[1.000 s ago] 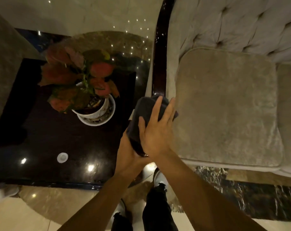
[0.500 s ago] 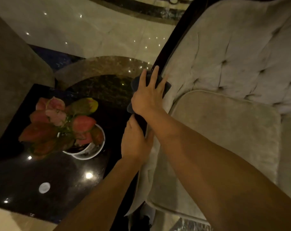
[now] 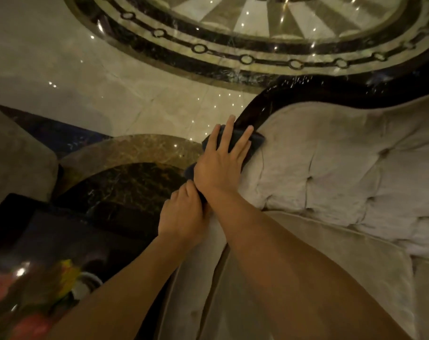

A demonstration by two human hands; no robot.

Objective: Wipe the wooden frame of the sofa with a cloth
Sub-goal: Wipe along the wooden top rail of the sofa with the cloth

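Note:
The sofa's dark glossy wooden frame (image 3: 294, 94) curves from the arm up along the top of the tufted beige backrest (image 3: 343, 168). A dark grey cloth (image 3: 256, 141) lies over the frame at the upper end of the arm. My right hand (image 3: 220, 165) presses flat on the cloth with its fingers spread. My left hand (image 3: 182, 214) sits just below it, fingers curled around the frame rail under my right wrist; the rail there is mostly hidden by both hands.
A dark polished side table (image 3: 61, 231) stands left of the sofa arm, with a potted plant with red leaves (image 3: 29, 298) blurred at the bottom left. Another beige seat (image 3: 14, 163) is at the far left. Marble floor with a round inlay (image 3: 257, 52) lies beyond.
My right hand has slid the cloth up the arm rail toward the curve of the backrest. My left hand followed up the rail. My view has tilted forward, so the plant dropped to the corner.

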